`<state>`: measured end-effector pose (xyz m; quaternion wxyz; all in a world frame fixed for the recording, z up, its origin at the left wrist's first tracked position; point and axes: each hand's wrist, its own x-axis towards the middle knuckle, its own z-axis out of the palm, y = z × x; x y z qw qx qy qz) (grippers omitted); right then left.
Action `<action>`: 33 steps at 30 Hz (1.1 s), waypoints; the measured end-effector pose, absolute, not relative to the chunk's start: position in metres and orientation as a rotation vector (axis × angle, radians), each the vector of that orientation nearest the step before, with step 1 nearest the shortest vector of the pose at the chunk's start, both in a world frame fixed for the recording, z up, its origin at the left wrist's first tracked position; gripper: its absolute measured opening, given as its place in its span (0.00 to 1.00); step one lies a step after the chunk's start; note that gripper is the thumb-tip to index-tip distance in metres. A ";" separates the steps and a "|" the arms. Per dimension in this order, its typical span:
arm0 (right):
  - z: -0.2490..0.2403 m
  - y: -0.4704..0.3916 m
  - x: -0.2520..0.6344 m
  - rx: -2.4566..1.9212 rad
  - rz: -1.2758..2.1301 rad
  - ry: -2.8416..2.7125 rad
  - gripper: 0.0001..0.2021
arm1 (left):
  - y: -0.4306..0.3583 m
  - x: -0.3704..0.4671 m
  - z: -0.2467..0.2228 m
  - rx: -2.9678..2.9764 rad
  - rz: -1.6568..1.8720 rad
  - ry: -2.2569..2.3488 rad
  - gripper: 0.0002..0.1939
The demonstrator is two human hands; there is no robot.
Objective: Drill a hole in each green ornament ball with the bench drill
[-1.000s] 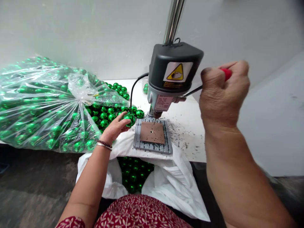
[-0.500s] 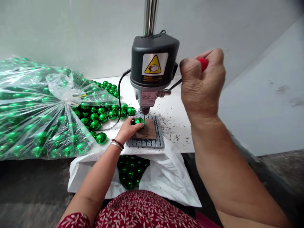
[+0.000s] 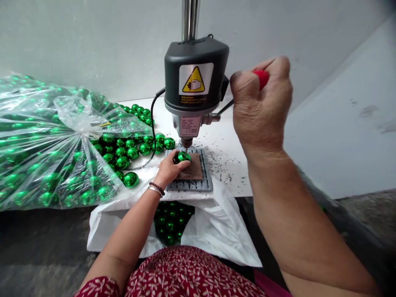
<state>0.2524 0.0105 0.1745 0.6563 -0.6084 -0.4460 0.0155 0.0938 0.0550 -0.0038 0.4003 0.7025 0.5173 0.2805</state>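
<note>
In the head view my left hand (image 3: pixel 171 168) is closed round a shiny green ball (image 3: pixel 184 156), holding it over a brown board (image 3: pixel 194 168) on the grey base plate (image 3: pixel 206 181). The bit of a drill press (image 3: pixel 195 78) comes down right at the ball's top; whether it has entered the ball I cannot tell. My right hand (image 3: pixel 262 107) grips the drill press's lever (image 3: pixel 262 78) by its red knob, which shows between thumb and fingers. Dark shavings lie around the plate.
A clear plastic bag (image 3: pixel 55 156) full of green balls covers the table's left side. Loose green balls (image 3: pixel 131 179) lie between bag and press. A white sack (image 3: pixel 216 231) holding more balls hangs at the front edge. A black cord (image 3: pixel 152 119) runs down beside the press.
My left hand has shifted the ball slightly right, and it now sits under the drill bit. The right hand stays on the lever. The whole view has moved a little.
</note>
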 end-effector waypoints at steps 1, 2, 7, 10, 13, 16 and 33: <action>0.175 0.011 0.252 -1.378 0.036 -1.010 0.14 | 0.056 0.094 -0.006 1.759 0.724 1.304 0.21; 0.175 0.011 0.252 -1.375 0.033 -1.008 0.14 | 0.056 0.094 -0.007 1.744 0.733 1.302 0.21; 0.175 0.010 0.252 -1.369 0.028 -1.008 0.14 | 0.053 0.093 -0.003 1.847 0.640 1.358 0.23; 0.174 0.010 0.253 -1.361 0.021 -1.017 0.14 | 0.046 0.093 0.002 2.054 0.511 1.474 0.27; 0.169 0.010 0.255 -1.341 -0.027 -1.047 0.12 | 0.041 0.093 0.002 2.240 0.439 1.526 0.30; 0.158 0.007 0.258 -1.290 -0.123 -1.126 0.10 | 0.040 0.094 -0.003 2.269 0.425 1.537 0.30; 0.112 -0.018 0.253 -1.268 -0.347 -1.143 0.06 | 0.040 0.095 -0.012 2.204 0.446 1.550 0.31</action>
